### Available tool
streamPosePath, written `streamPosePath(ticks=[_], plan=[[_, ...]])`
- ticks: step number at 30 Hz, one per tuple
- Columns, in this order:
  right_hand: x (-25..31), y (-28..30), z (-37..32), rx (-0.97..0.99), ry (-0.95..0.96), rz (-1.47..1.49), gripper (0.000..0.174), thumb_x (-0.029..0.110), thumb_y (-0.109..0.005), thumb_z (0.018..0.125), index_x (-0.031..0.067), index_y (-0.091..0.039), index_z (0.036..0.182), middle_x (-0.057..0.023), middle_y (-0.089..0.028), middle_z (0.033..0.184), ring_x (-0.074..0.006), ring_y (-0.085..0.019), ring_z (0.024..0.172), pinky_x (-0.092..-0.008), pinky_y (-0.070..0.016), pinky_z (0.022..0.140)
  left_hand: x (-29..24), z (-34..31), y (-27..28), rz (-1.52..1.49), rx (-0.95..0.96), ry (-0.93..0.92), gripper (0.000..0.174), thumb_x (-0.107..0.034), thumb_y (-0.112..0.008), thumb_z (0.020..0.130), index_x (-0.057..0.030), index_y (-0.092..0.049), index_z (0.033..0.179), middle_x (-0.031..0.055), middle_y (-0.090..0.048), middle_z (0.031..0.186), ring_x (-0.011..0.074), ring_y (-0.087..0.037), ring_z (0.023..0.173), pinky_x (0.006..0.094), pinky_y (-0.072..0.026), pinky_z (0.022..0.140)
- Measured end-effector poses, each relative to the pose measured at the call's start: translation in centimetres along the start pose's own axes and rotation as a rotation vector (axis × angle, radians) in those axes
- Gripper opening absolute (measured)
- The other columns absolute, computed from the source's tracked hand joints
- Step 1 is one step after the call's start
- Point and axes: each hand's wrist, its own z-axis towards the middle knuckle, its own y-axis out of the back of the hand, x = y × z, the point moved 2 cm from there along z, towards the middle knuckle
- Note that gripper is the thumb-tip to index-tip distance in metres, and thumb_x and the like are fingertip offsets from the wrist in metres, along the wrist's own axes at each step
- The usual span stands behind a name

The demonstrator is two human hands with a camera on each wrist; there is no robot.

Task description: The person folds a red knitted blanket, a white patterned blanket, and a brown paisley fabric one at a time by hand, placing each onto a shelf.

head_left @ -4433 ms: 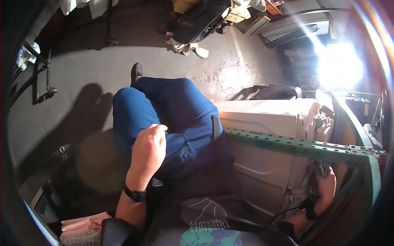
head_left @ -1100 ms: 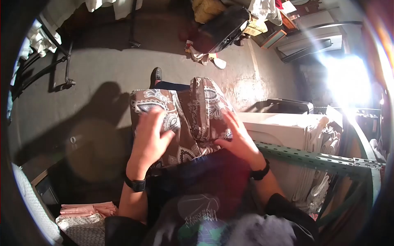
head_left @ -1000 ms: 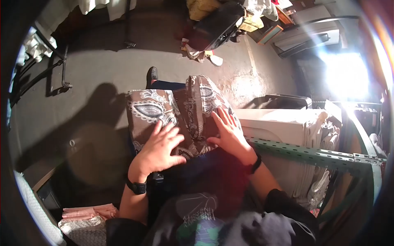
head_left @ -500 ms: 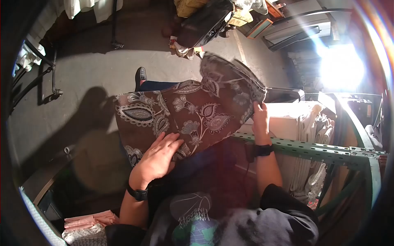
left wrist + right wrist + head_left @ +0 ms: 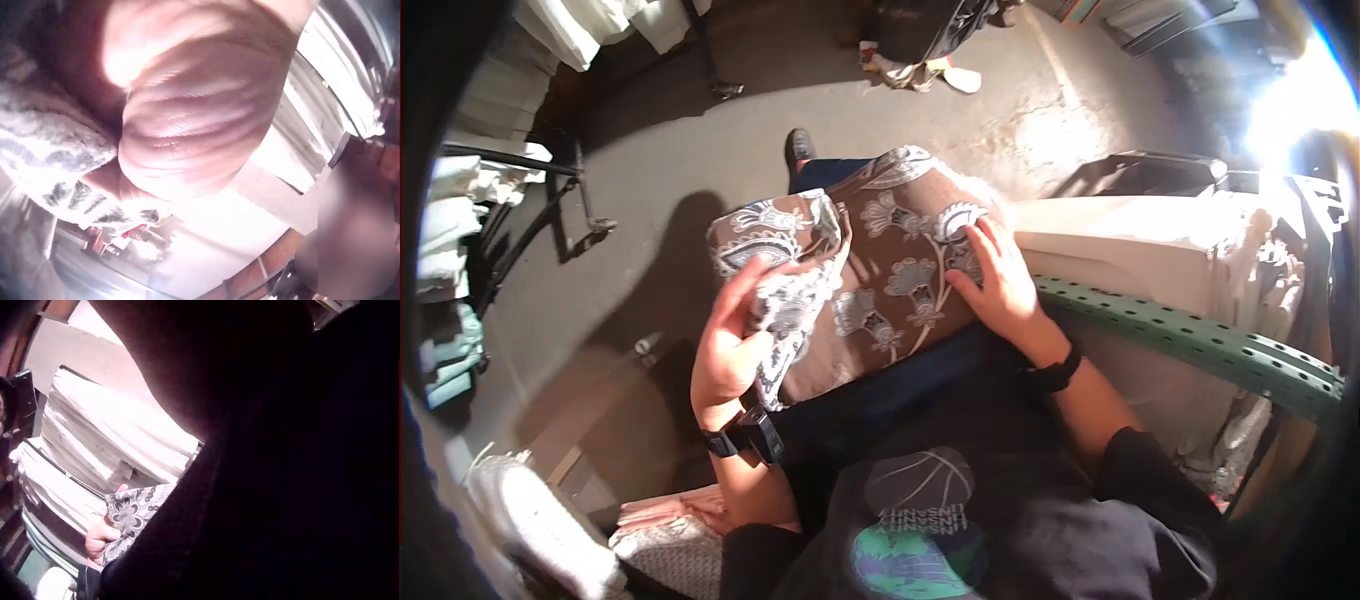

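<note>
Lying across your lap, the brown cloth with a pale paisley and flower print (image 5: 900, 290) looks partway folded: its right part is spread flat, while its left edge is bunched and lifted, not yet laid over. Your left hand (image 5: 730, 345) has fingers and thumb curled round that raised edge; your right hand (image 5: 998, 282) presses the flat part with straight, spread fingers. Just to the right runs a green perforated metal rail (image 5: 1200, 345). Pink folded fabrics (image 5: 665, 508) sit near left, and grey concrete floor (image 5: 650, 190) lies beyond.
</note>
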Motion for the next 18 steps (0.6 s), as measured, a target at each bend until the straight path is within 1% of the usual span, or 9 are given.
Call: streamPosePath(ticks=[2,6,8,10,12,14,16,17,18], plan=[[0.1,0.0,0.0,0.011,0.000,-0.035,0.071,0.035,-0.076,0.093,-0.0019,-0.051,0.147,-0.0310,-0.048,0.153,-0.0473,-0.043,0.144,-0.0515,-0.0343,0.121,-1.7,-1.4,0.4,-0.033,-0.216,-0.181,0.096,0.022,-0.040,0.068,-0.0051,-0.037,0.160,0.0271,-0.052,0.153,0.0372,-0.051,0.143,0.0493,-0.0394,0.121],[0.1,-0.6,-0.1,-0.084,0.029,-0.035,0.072,0.036,-0.079,0.088,-0.0012,-0.053,0.144,-0.0302,-0.052,0.148,-0.0469,-0.046,0.140,-0.0547,-0.0349,0.119,-6.1,-6.0,-1.9,0.168,-0.853,-0.422,0.088,0.012,-0.045,0.073,-0.0051,-0.037,0.159,0.0245,-0.047,0.156,0.0385,-0.052,0.139,0.0488,-0.0407,0.120],[-0.4,-1.0,-0.2,-0.094,0.031,-0.011,0.073,0.035,-0.079,0.088,0.0002,-0.051,0.146,-0.0290,-0.050,0.150,-0.0479,-0.045,0.140,-0.0550,-0.0345,0.119,-5.3,-9.6,-0.2,0.363,-1.039,-0.518,0.083,0.006,-0.047,0.080,-0.0064,-0.035,0.161,0.0206,-0.044,0.156,0.0372,-0.044,0.146,0.0492,-0.0364,0.122],[-0.5,-1.2,-0.2,-0.077,0.028,-0.019,0.074,0.035,-0.078,0.089,0.0005,-0.050,0.147,-0.0291,-0.048,0.152,-0.0479,-0.044,0.141,-0.0550,-0.0335,0.120,-3.7,-12.3,0.7,0.202,-1.044,-0.585,0.077,0.011,-0.051,0.081,-0.0018,-0.040,0.156,0.0186,-0.047,0.154,0.0338,-0.047,0.142,0.0453,-0.0368,0.121],[-0.7,-1.2,-0.2,-0.055,0.021,-0.001,0.074,0.035,-0.077,0.090,-0.0002,-0.048,0.148,-0.0294,-0.046,0.154,-0.0481,-0.042,0.143,-0.0547,-0.0320,0.121,-1.0,-15.3,4.0,0.178,-1.055,-0.452,0.074,0.012,-0.053,0.082,0.0012,-0.040,0.154,0.0187,-0.051,0.151,0.0325,-0.051,0.138,0.0442,-0.0377,0.120],[-1.1,-1.2,-0.3,-0.046,0.029,0.013,0.074,0.035,-0.076,0.090,-0.0005,-0.048,0.149,-0.0296,-0.046,0.154,-0.0482,-0.042,0.144,-0.0545,-0.0313,0.122,1.6,-18.2,6.8,-0.018,-0.992,-0.212,0.066,0.010,-0.056,0.088,0.0024,-0.040,0.152,0.0180,-0.056,0.142,0.0272,-0.058,0.128,0.0404,-0.0462,0.112],[-1.3,-0.9,-0.3,-0.008,0.033,0.040,0.074,0.034,-0.076,0.091,-0.0006,-0.047,0.150,-0.0301,-0.045,0.155,-0.0479,-0.040,0.145,-0.0541,-0.0304,0.123,1.8,-17.7,4.7,-0.053,-1.312,-0.019,0.065,0.008,-0.060,0.092,0.0017,-0.038,0.153,0.0171,-0.057,0.139,0.0245,-0.060,0.123,0.0383,-0.0493,0.107],[-1.4,-0.6,-0.3,0.010,0.039,0.060,0.074,0.034,-0.076,0.091,-0.0005,-0.047,0.150,-0.0302,-0.045,0.155,-0.0478,-0.040,0.146,-0.0538,-0.0304,0.123,2.7,-18.1,4.4,0.159,-1.260,-0.088,0.070,0.006,-0.063,0.095,0.0011,-0.032,0.157,0.0181,-0.055,0.142,0.0232,-0.058,0.125,0.0366,-0.0475,0.109],[-1.5,-0.3,-0.3,0.027,0.043,0.080,0.073,0.033,-0.076,0.092,-0.0005,-0.047,0.150,-0.0303,-0.044,0.156,-0.0476,-0.039,0.146,-0.0534,-0.0303,0.123,3.4,-18.0,5.2,0.632,-1.160,-0.088,0.070,0.004,-0.064,0.094,0.0000,-0.034,0.157,0.0201,-0.050,0.152,0.0269,-0.053,0.135,0.0399,-0.0431,0.114]])
